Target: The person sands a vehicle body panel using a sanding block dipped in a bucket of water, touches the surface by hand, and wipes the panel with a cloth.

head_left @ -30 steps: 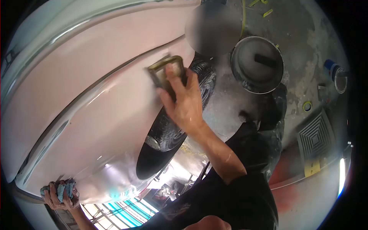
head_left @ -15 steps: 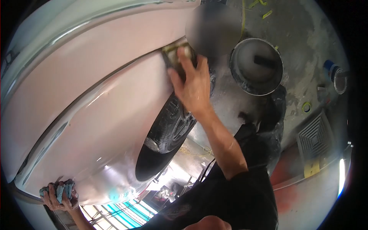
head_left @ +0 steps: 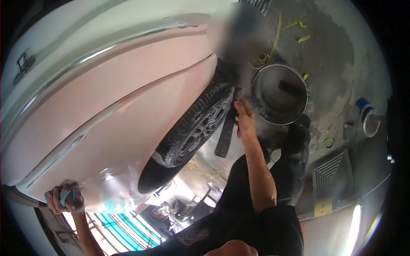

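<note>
At the lower left, my left hand point(head_left: 66, 199) is closed round a crumpled blue-grey cloth point(head_left: 65, 194) and rests against the pale pink car panel point(head_left: 115, 138). My right hand point(head_left: 245, 118) is off the panel, between the wheel point(head_left: 194, 123) and the round bucket point(head_left: 279, 94). Its fingers are bent round something dark at their tips, too hidden to name. Just left of this hand, a long dark flat piece point(head_left: 224, 138) slants downward. The block seen earlier cannot be made out clearly.
Yellow-green tape scraps point(head_left: 303, 39) lie on the grey floor beyond the bucket. Farther right are a blue-rimmed can point(head_left: 370, 123), a tape roll point(head_left: 328, 142) and a square grille point(head_left: 333, 175). A blurred round patch covers the top middle.
My right hand has left the panel with its block and moved right and down, beside the bucket. My left hand stays on the cloth. The view has shifted, showing more of the wheel.
</note>
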`<state>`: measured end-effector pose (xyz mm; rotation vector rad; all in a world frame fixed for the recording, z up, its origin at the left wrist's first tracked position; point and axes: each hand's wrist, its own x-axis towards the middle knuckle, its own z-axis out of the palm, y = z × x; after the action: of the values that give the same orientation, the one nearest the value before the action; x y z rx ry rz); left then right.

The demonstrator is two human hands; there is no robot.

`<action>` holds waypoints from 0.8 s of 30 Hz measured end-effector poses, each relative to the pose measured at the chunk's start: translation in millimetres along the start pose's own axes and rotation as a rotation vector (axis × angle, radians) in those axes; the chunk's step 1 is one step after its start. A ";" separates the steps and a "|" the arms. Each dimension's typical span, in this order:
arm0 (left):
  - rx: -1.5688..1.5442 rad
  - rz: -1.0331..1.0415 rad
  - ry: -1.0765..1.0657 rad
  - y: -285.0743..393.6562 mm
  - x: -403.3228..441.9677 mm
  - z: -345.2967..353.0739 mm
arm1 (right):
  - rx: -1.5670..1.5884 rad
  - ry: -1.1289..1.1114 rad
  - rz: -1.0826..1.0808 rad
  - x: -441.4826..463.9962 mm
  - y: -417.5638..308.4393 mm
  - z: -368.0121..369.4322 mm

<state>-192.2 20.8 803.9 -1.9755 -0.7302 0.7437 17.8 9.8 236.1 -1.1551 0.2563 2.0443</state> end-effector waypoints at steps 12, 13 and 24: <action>-0.276 -0.266 -0.403 335.9 152.8 163.2 | 0.113 -0.083 0.053 56.2 -40.8 -130.4; -0.315 -0.309 -0.366 357.7 169.2 177.4 | 0.119 -0.005 0.080 53.4 -52.8 -139.1; -1.358 -0.393 0.112 674.0 292.7 249.4 | 0.286 -0.283 -0.389 122.6 -120.6 -169.8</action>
<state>-47.5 66.0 42.8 -2.8056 -1.7743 -0.2552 175.1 71.0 63.1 -0.6702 0.1621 1.7305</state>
